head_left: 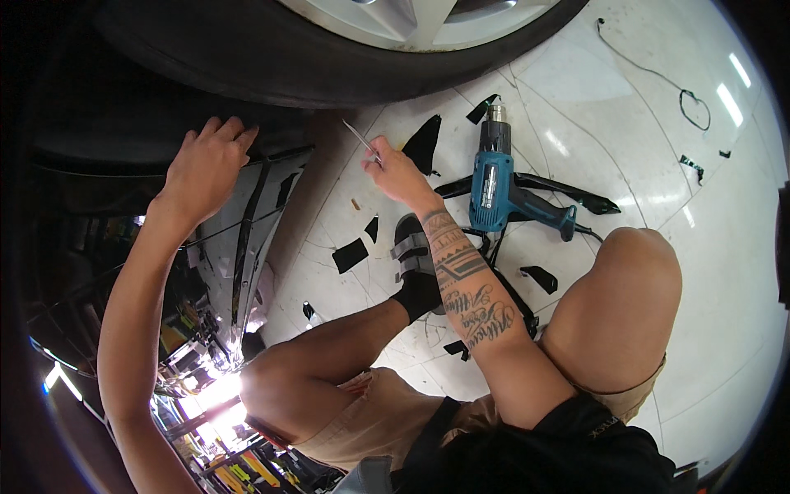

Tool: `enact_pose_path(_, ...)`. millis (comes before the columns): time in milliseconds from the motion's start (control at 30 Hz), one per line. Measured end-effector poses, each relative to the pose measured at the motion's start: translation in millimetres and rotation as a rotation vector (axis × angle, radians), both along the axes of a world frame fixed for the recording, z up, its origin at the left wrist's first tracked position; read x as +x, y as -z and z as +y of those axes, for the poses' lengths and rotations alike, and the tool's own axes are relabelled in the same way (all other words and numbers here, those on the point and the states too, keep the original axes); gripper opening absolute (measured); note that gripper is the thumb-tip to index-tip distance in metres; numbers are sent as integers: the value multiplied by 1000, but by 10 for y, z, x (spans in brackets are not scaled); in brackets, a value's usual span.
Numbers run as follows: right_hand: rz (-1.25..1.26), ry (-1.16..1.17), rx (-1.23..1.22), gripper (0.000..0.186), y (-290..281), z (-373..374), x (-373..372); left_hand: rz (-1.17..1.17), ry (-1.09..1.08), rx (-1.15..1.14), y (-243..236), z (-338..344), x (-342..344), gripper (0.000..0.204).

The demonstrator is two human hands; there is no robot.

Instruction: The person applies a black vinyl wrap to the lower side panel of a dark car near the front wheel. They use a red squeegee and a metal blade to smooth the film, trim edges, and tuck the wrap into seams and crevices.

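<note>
My left hand (206, 165) is up at the dark, glossy car body panel (90, 156), just below the tyre (247, 74). Its fingers are bent together against the panel's edge, and the fingertips are hidden, so what they grip does not show. Pinched in my right hand (397, 173) is a slim knife (360, 138) with a thin, pale blade. The blade points up and to the left, toward the tyre and apart from it. Below the knife lies the tiled floor, with a black film scrap (424, 144) close to the right hand.
A teal heat gun (492, 189) lies on the floor right of my right forearm, its nozzle toward the tyre. Black offcuts (350, 256) are scattered around my shoe (411, 251). A thin cord (642, 67) loops at the far right. The silver wheel rim (420, 29) fills the top.
</note>
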State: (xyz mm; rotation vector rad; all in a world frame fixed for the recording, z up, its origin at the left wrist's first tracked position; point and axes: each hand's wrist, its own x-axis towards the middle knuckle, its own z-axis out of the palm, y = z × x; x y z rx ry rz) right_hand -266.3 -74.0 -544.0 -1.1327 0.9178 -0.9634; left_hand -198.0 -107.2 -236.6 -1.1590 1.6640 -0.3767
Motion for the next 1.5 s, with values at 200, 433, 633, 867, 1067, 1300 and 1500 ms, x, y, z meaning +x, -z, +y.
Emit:
enact_pose_path(200, -125, -185, 12, 30, -44, -12, -202, 78, -166, -4, 149, -226, 89, 15)
enact_pose_path(433, -318, -239, 59, 40, -18, -200, -277, 120, -368, 88, 343, -436, 215, 21)
enact_pose_path(633, -254, -235, 52, 31, -280, -294, -425, 53, -392, 144, 369, -498, 156, 24)
enact_pose_path(867, -221, -203, 1, 30, -311, -315, -428, 105, -524, 156, 309, -569, 89, 23)
enact_pose_path(1067, -155, -217, -6, 26, -481, -375, -505, 139, -444, 134, 372, -536, 176, 19)
enact_pose_path(1300, -144, -185, -178, 23, -537, -517, -424, 22, -533, 389, 487, -842, 192, 20)
enact_pose_path(1500, -257, -235, -204, 21, -567, -572, -396, -36, -466, 445, 492, -877, 169, 19)
